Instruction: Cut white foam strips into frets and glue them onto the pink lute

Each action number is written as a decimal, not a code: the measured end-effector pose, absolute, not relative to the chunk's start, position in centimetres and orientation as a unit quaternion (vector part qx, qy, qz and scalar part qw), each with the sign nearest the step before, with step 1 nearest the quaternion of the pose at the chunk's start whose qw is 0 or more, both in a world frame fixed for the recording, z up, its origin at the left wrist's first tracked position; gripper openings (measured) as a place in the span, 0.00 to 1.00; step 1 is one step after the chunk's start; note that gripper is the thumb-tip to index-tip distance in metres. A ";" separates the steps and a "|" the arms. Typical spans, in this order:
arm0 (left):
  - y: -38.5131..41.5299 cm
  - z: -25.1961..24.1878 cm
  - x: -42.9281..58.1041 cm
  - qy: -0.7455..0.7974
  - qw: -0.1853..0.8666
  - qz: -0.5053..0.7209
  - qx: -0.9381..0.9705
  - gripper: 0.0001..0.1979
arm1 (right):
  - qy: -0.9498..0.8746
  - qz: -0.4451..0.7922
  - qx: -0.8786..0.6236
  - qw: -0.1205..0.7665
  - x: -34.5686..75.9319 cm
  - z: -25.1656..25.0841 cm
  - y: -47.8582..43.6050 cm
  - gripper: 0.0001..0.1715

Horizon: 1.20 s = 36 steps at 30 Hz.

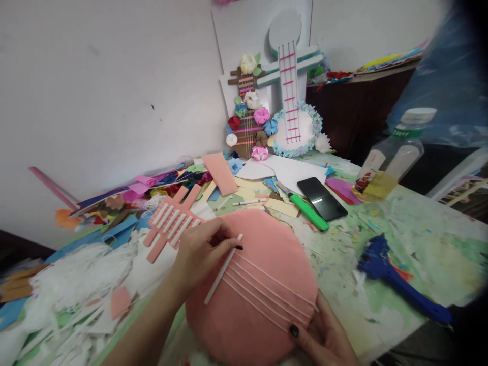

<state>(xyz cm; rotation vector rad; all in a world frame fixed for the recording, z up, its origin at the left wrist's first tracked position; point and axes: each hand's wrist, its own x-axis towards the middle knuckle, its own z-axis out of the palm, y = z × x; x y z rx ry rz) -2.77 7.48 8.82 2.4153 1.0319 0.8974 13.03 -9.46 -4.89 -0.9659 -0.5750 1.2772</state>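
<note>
A round pink foam body (251,284) with a slatted pink neck (171,221) lies on the table in front of me, a paper instrument. Several thin white strings (270,295) run across its face. My left hand (202,251) rests on the upper left of the round body, fingers closed on the top of a white strip (223,269) that lies across the strings. My right hand (324,335) grips the lower right rim, thumb pressed on the strings' ends.
A blue glue gun (396,279) lies to the right. A green box cutter (307,208), a black phone (322,198) and a plastic bottle (392,157) lie behind. Finished paper instruments (282,101) lean on the wall. Paper scraps (76,284) cover the left side.
</note>
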 end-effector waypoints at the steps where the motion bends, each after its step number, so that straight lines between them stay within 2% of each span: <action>1: 7.5 8.8 -2.8 0.366 0.174 0.327 0.854 0.06 | -0.249 0.561 -0.427 0.664 12.9 -5.1 -9.4 0.46; 8: 6.9 9.1 -3.3 0.366 0.130 0.402 0.829 0.05 | -0.204 0.553 -0.417 0.692 12.4 -5.7 -9.4 0.47; 16: 6.6 8.6 -3.2 0.344 0.178 0.434 0.814 0.06 | -0.167 0.571 -0.412 0.691 12.6 -5.0 -9.5 0.53; 24: 5.3 9.1 -3.3 0.294 0.206 0.454 0.816 0.04 | -0.211 0.549 -0.440 0.678 12.8 -5.6 -9.5 0.47; 29: 4.5 9.3 -3.3 0.274 0.274 0.473 0.791 0.04 | -0.212 0.546 -0.443 0.679 12.9 -5.6 -9.5 0.48; 33: 3.7 9.4 -4.1 0.236 0.340 0.448 0.793 0.10 | -0.196 0.554 -0.417 0.693 12.7 -5.2 -9.4 0.51; 36: 3.0 9.4 -4.9 0.234 0.349 0.412 0.808 0.12 | -0.181 0.556 -0.403 0.704 12.6 -4.9 -9.3 0.52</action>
